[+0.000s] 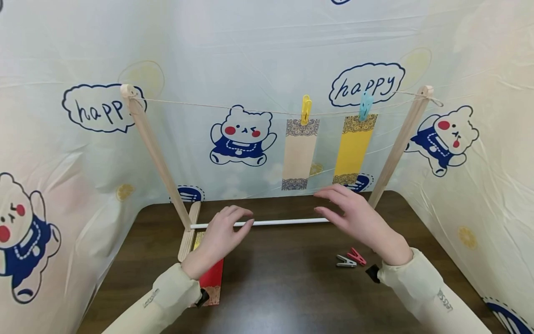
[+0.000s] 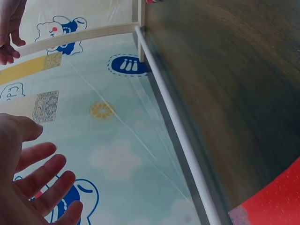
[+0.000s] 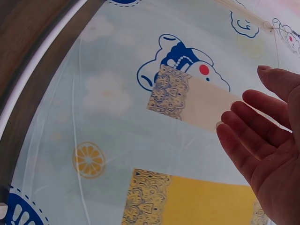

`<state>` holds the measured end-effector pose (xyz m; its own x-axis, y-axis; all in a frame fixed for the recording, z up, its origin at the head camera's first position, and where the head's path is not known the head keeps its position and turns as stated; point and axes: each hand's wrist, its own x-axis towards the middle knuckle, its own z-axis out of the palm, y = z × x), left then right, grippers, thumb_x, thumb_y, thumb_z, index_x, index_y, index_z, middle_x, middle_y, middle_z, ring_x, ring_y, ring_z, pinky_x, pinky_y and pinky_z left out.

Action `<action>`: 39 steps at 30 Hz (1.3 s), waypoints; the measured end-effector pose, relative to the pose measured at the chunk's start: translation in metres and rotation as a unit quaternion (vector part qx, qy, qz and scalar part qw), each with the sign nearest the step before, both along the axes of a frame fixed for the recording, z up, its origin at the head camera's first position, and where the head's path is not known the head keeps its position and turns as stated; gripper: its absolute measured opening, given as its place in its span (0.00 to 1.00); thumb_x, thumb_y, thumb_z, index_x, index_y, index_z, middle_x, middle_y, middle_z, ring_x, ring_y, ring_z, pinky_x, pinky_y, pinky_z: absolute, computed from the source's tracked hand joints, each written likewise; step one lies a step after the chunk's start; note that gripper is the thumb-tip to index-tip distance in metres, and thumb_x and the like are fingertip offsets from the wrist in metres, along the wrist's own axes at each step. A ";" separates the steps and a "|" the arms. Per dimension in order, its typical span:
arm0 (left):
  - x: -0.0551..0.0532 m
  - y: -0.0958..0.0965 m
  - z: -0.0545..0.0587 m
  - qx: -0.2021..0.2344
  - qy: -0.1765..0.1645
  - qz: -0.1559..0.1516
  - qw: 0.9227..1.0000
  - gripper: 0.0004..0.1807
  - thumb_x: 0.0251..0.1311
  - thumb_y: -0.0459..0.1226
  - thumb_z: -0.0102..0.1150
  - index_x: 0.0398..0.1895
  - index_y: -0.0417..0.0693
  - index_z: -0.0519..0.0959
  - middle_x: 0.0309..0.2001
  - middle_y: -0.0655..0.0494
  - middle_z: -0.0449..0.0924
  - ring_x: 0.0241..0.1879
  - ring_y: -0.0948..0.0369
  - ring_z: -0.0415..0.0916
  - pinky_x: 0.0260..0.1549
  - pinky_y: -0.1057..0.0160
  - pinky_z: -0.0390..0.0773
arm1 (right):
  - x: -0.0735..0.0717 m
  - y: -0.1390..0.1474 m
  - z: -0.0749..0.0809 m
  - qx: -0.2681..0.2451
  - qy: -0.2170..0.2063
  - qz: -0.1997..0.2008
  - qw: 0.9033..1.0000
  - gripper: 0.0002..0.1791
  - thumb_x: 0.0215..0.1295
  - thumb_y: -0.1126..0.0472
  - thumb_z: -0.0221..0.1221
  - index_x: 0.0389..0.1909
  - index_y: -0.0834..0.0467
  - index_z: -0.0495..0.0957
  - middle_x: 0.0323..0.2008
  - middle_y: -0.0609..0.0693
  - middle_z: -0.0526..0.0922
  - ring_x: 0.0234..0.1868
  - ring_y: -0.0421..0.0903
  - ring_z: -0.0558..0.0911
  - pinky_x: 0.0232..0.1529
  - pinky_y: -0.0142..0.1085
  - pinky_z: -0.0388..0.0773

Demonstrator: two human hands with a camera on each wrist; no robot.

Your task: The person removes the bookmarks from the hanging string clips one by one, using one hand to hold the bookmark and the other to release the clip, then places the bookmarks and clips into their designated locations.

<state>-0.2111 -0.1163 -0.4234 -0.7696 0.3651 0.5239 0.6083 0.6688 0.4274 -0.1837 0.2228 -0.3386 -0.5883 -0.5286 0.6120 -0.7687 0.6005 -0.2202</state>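
**Hanging Cards and Hand Position**

We observe two cards pegged to a string point(image 1: 208, 105), above the fingers. The beige card point(image 1: 299, 155), under a yellow clothespin point(image 1: 306, 110), hangs up and left of the right fingertips; the yellow card point(image 1: 353, 150), under a light-blue clothespin point(image 1: 365, 106), hangs directly above them. Both carry dark lace-pattern borders at each end.

We find the right hand point(image 1: 354, 215) raised, thumb apart, fingers extended close together, holding nothing. The left hand point(image 1: 226, 232), also empty, has its fingers fanned and gently bent. In the head view, it overlaps the white rod point(image 1: 288, 222); we cannot tell whether they touch. We locate a red card point(image 1: 213, 273) below the left fingers, partly hidden by the forearm.
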 end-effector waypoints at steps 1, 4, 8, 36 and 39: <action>-0.001 0.002 0.001 0.002 -0.003 0.000 1.000 0.09 0.66 0.39 0.70 0.47 0.49 0.88 0.45 0.54 0.87 0.47 0.54 0.82 0.47 0.51 0.84 | 0.000 0.000 0.001 0.000 0.001 -0.001 1.000 0.20 0.63 0.62 0.73 0.55 0.59 0.84 0.53 0.52 0.85 0.55 0.49 0.84 0.55 0.41 0.82; -0.004 0.007 0.003 0.009 -0.008 0.002 1.000 0.09 0.67 0.39 0.69 0.49 0.49 0.87 0.47 0.55 0.86 0.49 0.55 0.82 0.49 0.52 0.84 | -0.001 0.000 0.005 -0.001 0.001 -0.001 1.000 0.21 0.61 0.65 0.73 0.55 0.59 0.84 0.52 0.52 0.85 0.55 0.49 0.84 0.55 0.42 0.82; -0.006 0.013 0.005 0.023 -0.012 0.000 1.000 0.10 0.68 0.39 0.68 0.50 0.49 0.86 0.48 0.55 0.86 0.50 0.56 0.81 0.52 0.52 0.83 | -0.001 -0.001 0.011 -0.004 -0.001 -0.002 1.000 0.21 0.60 0.66 0.74 0.55 0.60 0.84 0.51 0.52 0.85 0.54 0.50 0.84 0.54 0.47 0.84; -0.020 0.046 0.018 0.097 0.016 -0.026 0.995 0.13 0.68 0.39 0.68 0.52 0.45 0.85 0.49 0.51 0.87 0.50 0.54 0.83 0.52 0.51 0.84 | -0.012 -0.005 0.064 -0.029 0.027 -0.027 0.999 0.19 0.62 0.67 0.72 0.54 0.61 0.84 0.49 0.54 0.86 0.48 0.48 0.84 0.45 0.46 0.86; -0.023 0.049 0.019 0.115 0.011 -0.034 0.993 0.14 0.68 0.39 0.68 0.54 0.44 0.85 0.50 0.49 0.87 0.50 0.53 0.84 0.52 0.51 0.84 | -0.012 -0.006 0.069 -0.035 0.023 -0.030 0.999 0.19 0.62 0.68 0.72 0.55 0.61 0.84 0.50 0.54 0.87 0.49 0.48 0.84 0.46 0.46 0.86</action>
<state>-0.2345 -0.0676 -0.4043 -0.7354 0.2846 0.6149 0.6587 0.5130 0.5504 -0.1961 0.2172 -0.2700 -0.5886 -0.4475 0.6733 -0.7418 0.6301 -0.2296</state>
